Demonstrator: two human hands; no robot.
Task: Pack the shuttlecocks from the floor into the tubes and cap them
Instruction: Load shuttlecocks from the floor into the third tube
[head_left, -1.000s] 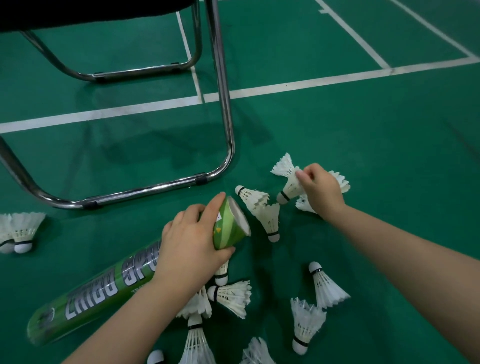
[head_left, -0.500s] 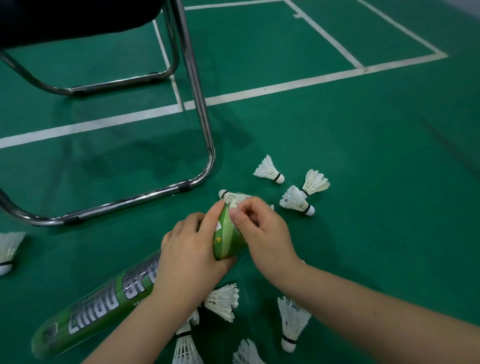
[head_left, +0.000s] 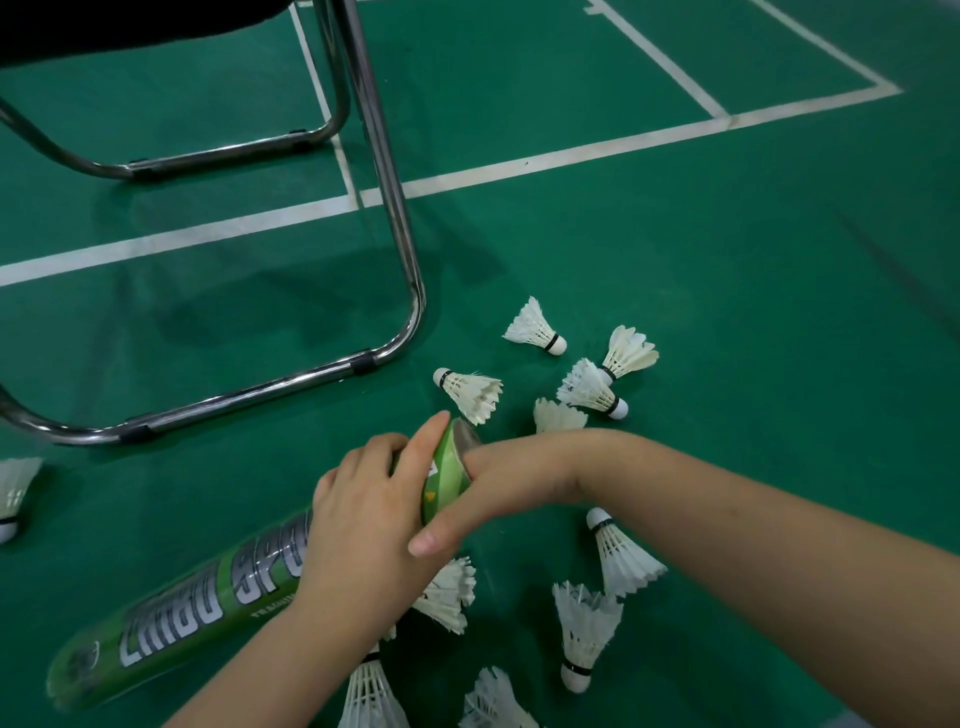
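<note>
A long green shuttlecock tube (head_left: 208, 608) lies slanted on the green court floor, its open end pointing up and right. My left hand (head_left: 363, 519) grips the tube just behind that open end. My right hand (head_left: 509, 483) is at the mouth with its fingers pushed inside, thumb outside; what the fingers hold is hidden. Several white feather shuttlecocks lie loose around: one (head_left: 470, 392) just beyond the mouth, one (head_left: 535, 330) farther off, a pair (head_left: 592, 389) to the right, and others (head_left: 584, 629) under my right forearm.
A chrome chair frame (head_left: 249, 389) stands on the floor just left of and beyond the tube. One more shuttlecock (head_left: 13, 488) lies at the left edge. White court lines (head_left: 571, 156) cross the floor farther away.
My right hand picked a shuttlecock from the far group, brought it to the tube mouth, and now its fingers are inside the tube. My left hand kept hold of the tube.
</note>
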